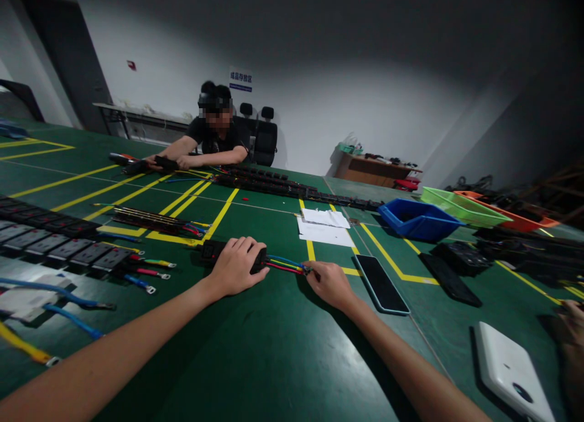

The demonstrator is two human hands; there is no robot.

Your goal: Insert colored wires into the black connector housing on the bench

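Steadiness matters most, I judge: my left grip (237, 265) lies palm-down, fingers closed over the small black plastic socket block (210, 250) on the green surface (274, 349), while my right grip (329, 282), arm outstretched, pinches its blue, yellow and red wires (285, 264), best kept straight.

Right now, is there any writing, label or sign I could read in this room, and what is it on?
"成品存放区": white sign on the back wall; the smaller line under it is too small to read.
Red sign on the wall: too small.
Paper sheets on the table: no legible text.
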